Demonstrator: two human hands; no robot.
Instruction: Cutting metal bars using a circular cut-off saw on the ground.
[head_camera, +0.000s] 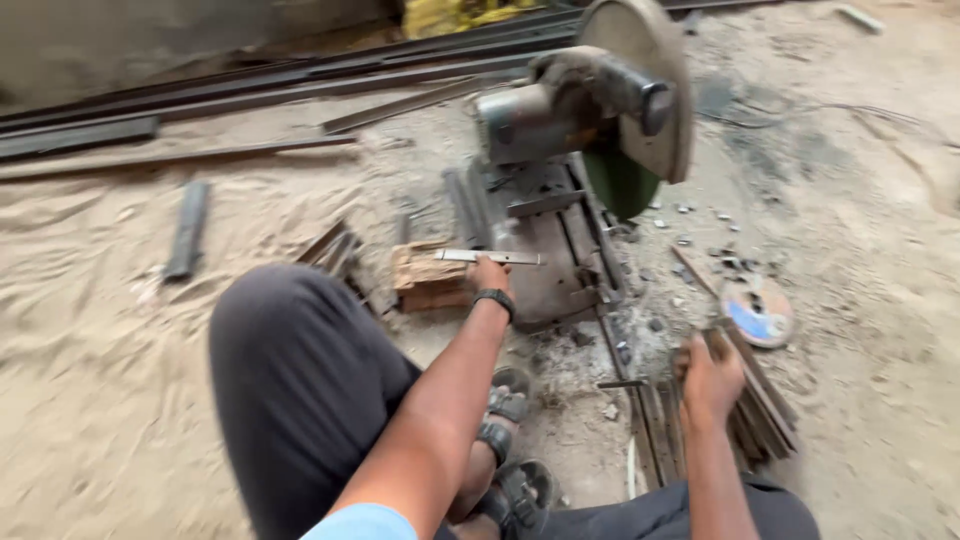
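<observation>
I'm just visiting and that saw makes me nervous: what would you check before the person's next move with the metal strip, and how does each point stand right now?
1. Saw blade raised clear of the base: ok.
2. Left hand grips the metal strip: ok, though blurred.
3. Strip lies across the wooden block, short of the blade: ok.
4. Right hand away from the blade, on the pile of metal strips: ok.
5. Feet covered: not ok, open sandals.
6. Blade spinning or stopped: cannot tell.

Dull grey metal strip (490, 257), rough wooden block (428, 277), rusty matt steel offcuts (760, 405), sandy ground (90, 330).
</observation>
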